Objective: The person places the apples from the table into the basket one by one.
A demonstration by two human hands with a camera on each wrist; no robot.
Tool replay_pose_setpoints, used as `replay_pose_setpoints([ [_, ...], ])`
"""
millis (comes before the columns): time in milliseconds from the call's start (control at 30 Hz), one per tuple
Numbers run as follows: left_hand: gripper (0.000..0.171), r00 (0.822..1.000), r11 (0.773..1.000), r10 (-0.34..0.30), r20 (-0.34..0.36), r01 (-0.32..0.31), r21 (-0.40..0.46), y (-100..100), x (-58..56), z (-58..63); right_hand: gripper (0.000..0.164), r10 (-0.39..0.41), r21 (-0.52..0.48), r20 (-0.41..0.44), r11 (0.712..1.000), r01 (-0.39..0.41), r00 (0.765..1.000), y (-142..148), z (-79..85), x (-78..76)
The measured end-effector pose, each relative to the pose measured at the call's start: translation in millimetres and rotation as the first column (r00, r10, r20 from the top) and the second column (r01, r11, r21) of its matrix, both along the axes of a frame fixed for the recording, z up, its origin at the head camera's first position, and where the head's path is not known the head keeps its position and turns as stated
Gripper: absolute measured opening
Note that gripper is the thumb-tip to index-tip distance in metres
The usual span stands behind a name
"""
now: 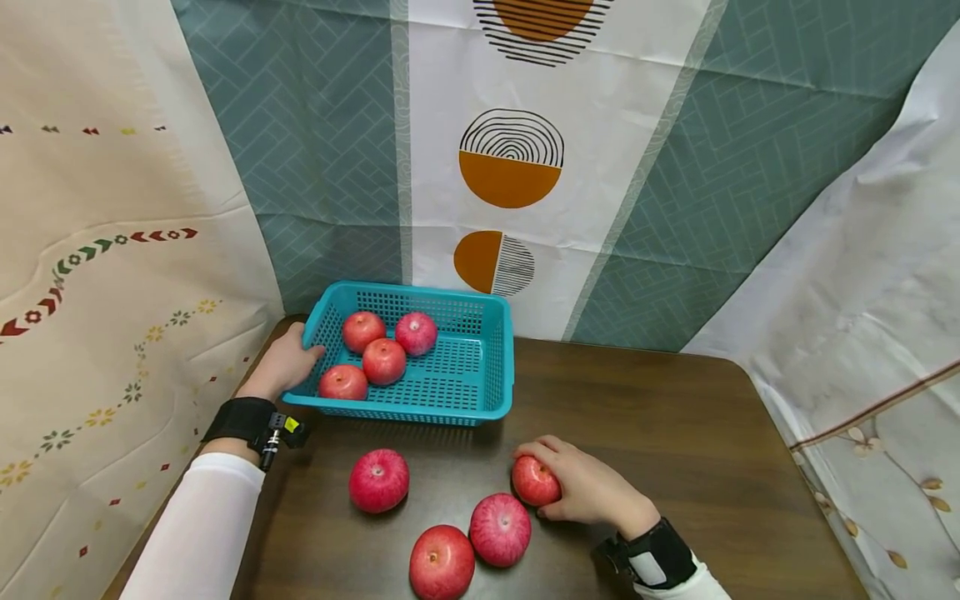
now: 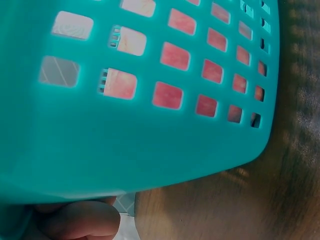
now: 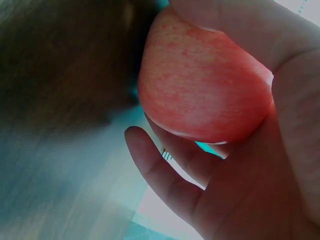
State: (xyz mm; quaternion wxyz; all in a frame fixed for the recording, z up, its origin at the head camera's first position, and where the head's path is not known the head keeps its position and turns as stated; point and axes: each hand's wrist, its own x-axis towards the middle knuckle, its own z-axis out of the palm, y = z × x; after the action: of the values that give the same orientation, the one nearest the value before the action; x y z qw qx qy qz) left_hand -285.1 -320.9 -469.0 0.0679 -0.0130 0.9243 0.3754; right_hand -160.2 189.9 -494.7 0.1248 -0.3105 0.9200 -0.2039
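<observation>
At the back left stands a turquoise plastic basket (image 1: 461,414) with perforated sides, holding several red apples (image 1: 384,362) in its left half. My left hand (image 1: 288,362) grips its left rim, the thumb over the edge. Fingers (image 2: 82,220) curl under that rim in the left wrist view. On the table in front of the basket's right side, my right hand (image 1: 592,487) holds a red apple (image 3: 205,85) between thumb and fingers. Close to it lies a pinkish-red apple (image 1: 500,530), next to another red apple (image 1: 442,562). Farther left sits a deep pink apple (image 1: 378,481).
Everything rests on a dark brown wooden table (image 1: 630,392). Patterned cloth (image 1: 510,83) hangs behind it, with cream cloth (image 1: 112,275) along the left and white cloth (image 1: 862,333) on the right. The basket's back edge is close to the rear cloth.
</observation>
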Motion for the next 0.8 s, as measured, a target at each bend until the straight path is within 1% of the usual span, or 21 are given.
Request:
replay_pose_setpoints([
  [167,0.059,1.000,1.000,-0.006,0.006,0.006,-0.006,0.2,-1.9,0.4,0.077,-0.020,-0.002,0.002,1.000,0.020,1.000,2.8,3.9,1.2],
  [467,0.061,1.000,1.000,0.005,0.003,-0.005,-0.019,-6.2,0.0,-1.0,0.078,-0.048,-0.016,0.014,0.999,0.048,0.999,4.1,15.3,0.4],
  [800,0.061,1.000,1.000,0.002,0.015,-0.002,-0.003,-0.5,-1.9,-1.0,0.079,-0.057,-0.032,-0.002,0.998,0.057,0.998,5.8,33.0,-1.6],
])
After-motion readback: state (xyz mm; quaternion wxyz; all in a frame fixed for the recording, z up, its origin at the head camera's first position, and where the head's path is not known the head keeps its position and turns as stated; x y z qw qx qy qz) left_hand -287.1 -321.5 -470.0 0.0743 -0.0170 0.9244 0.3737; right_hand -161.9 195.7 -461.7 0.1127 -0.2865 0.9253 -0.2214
